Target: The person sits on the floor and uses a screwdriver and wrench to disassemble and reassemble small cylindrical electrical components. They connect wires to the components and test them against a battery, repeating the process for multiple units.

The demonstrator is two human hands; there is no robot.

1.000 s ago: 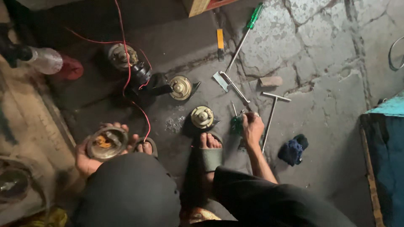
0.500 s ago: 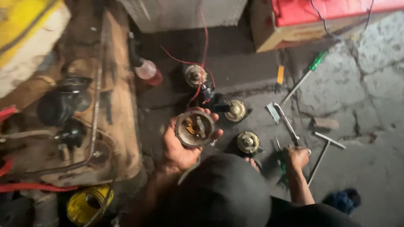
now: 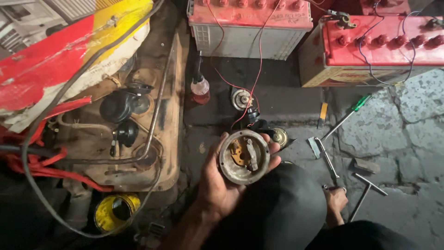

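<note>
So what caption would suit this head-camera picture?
Left hand cradles an opened round horn housing; right hand rests among tools on the floor near two red-topped batteries.

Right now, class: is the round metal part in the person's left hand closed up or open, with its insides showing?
Open. The round metal part lies cupped in the left hand, hollow side up, with its inner fittings exposed.

Open paving (image 3: pixel 407 139) lay free on the right. Ahead, two red-topped batteries (image 3: pixel 370 51) walled off the far side, red wires (image 3: pixel 240 88) crossed the middle, and scattered tools (image 3: pixel 329 159) and horn parts (image 3: pixel 241 98) cluttered the floor between.
</note>
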